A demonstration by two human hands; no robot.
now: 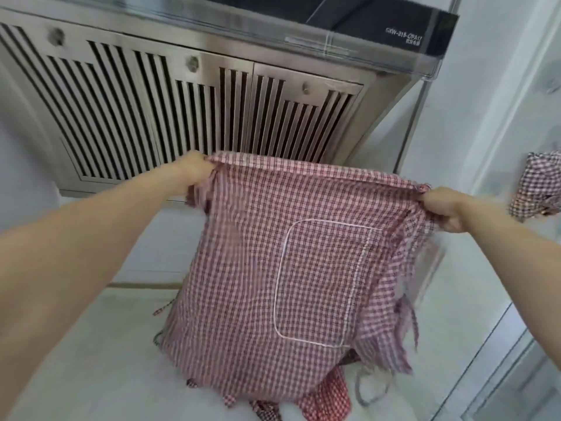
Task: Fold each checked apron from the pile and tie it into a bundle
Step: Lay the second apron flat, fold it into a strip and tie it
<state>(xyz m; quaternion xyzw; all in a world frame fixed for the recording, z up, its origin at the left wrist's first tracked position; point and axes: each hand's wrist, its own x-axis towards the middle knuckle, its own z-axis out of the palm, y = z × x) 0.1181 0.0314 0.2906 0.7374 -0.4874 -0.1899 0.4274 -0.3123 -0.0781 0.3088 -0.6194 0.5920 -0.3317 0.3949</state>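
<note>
**Apron held spread above the counter**

Nearest to you, the white counter [91, 360] runs under both forearms. More red checked fabric, with loose ties, lies on it below the hanging cloth: the pile [321, 399], only partly visible. A pale wall panel stands to the right, and a further bunch of checked cloth [537, 186] sits at the right edge of view; what carries it cannot be told.

Both your arms reach forward and upward, forearms bare, set well apart.

Your left hand [194, 174] has its fingers curled tight round the top left corner of the checked apron [243, 268]. Your right hand [444, 209] grips the top right corner in the same closed manner, with gathered cloth bunched below the knuckles. The top edge is stretched almost taut between them, sloping down towards the right. The apron hangs flat, its white-trimmed pocket [321, 284] facing you, its lower hem reaching down to the pile.

Behind the apron stands a stainless steel range hood [151, 101] with slotted grilles and a dark front band above.
</note>
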